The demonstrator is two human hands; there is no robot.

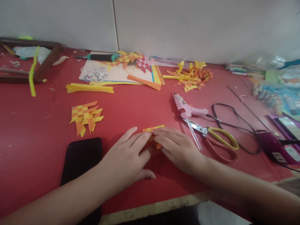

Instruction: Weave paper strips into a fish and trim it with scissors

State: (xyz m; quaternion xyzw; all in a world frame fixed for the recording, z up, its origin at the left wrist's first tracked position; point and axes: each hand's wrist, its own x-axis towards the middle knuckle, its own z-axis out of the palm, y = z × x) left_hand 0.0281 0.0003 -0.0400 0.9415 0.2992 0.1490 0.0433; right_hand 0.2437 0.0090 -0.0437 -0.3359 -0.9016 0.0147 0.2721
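The left hand (131, 153) and right hand (180, 147) meet at the fingertips over a small orange-and-yellow paper piece (152, 128) on the red table (131, 106); fingers cover most of it, so I cannot tell whether either hand pinches or merely presses. Uneven pressure could skew or crease it. Just beyond the right hand lie the scissors (204, 130), a clear glue stick (195, 135) overlapping their blades; a careless sideways sweep could knock both into the pink glue gun (185, 108). Farther off, a clear packet (95, 74) holds tiny bits, perhaps beads. At far left, a wooden frame (49, 61) encloses a white wad (25, 51).
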